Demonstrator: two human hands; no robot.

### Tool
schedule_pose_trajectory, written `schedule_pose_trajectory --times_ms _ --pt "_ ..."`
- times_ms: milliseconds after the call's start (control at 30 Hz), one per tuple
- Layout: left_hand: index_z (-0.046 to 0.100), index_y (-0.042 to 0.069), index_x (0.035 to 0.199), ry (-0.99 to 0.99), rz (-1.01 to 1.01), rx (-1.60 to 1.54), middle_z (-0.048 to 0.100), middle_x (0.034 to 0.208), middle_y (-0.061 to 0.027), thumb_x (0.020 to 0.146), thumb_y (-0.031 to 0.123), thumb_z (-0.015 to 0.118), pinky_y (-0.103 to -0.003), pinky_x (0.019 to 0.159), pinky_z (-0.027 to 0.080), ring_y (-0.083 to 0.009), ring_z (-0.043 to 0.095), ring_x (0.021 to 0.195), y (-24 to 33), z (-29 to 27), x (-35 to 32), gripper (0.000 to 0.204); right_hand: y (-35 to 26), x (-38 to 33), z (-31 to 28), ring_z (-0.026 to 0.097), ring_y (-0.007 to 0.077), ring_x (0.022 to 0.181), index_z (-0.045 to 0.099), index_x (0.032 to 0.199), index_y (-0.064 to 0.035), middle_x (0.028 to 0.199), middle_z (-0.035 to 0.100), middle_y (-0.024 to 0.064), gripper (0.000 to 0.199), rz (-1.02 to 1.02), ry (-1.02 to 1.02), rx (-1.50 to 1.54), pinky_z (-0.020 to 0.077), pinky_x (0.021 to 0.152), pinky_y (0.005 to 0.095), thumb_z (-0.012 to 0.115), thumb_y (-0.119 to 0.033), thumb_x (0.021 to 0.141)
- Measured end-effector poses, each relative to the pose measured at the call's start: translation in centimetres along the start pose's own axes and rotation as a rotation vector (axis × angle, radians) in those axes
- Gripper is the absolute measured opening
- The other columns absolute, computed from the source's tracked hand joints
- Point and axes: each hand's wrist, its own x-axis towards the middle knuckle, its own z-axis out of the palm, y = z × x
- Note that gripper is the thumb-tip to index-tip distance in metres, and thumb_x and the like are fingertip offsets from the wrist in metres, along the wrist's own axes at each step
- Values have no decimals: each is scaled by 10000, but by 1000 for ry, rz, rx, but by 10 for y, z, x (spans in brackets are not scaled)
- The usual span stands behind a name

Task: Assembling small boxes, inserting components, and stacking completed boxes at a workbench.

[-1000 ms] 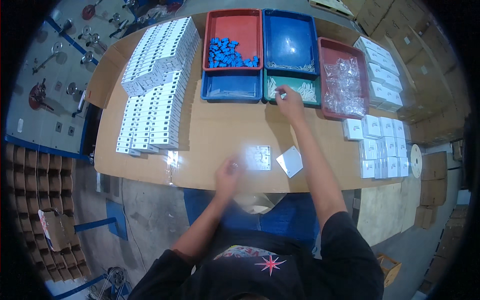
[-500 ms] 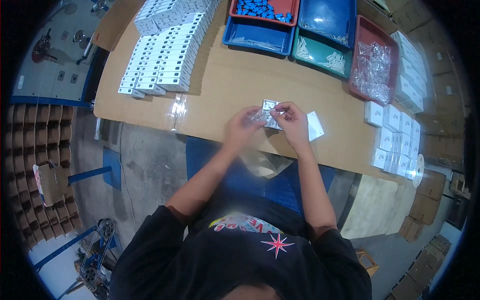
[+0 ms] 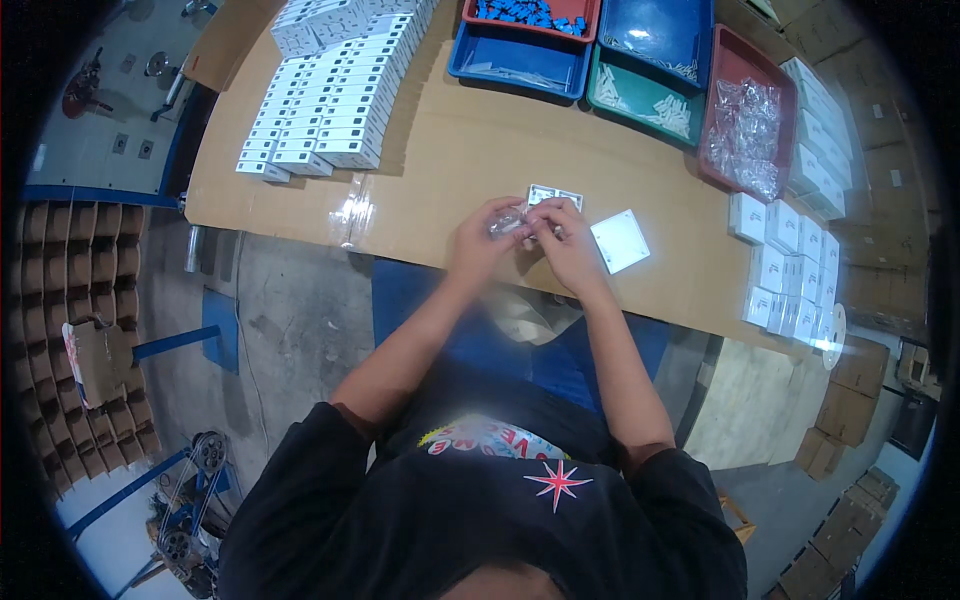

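Observation:
A small clear plastic bag (image 3: 505, 223) is in my left hand (image 3: 478, 240), its fingers curled round it above the table's near edge. My right hand (image 3: 572, 250) meets the left one, its fingertips pinched together at the bag's right side; whatever they grip is too small to make out. Just beyond the fingers lies an open white box (image 3: 569, 197) with compartments, partly hidden by my right hand. A flat white square piece (image 3: 621, 241), perhaps a lid, rests on the table beside my right hand.
Stacked white boxes (image 3: 325, 110) stand at the far left of the table (image 3: 440, 165). Beyond are a blue tray (image 3: 520, 55), a green tray (image 3: 640, 108) of white plugs and a red tray (image 3: 712, 160) of clear bags. More white boxes (image 3: 785, 265) line the right side.
My right hand has moved left and slightly down, away from the open box and closer to my left hand. The white square piece now shows in full.

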Motion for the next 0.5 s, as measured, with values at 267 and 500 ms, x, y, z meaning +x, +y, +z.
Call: schedule_pose_trajectory --times_ms 267,500 --pt "591 17 1366 -79 49 -100 678 1204 -73 898 -20 734 -264 860 563 -135 664 1025 0 -1 -1 491 -8 -2 -3 637 163 945 724 1026 22 1074 643 72 174 197 -156 125 513 824 286 683 -143 985" --pt "574 16 1376 -40 -108 -344 684 1159 -85 1015 84 634 -277 813 574 -146 683 896 14 9 -12 373 -5 -2 -9 641 155 873 726 1043 24 1063 670 65 179 45 -19 2 514 753 277 715 -130 952"
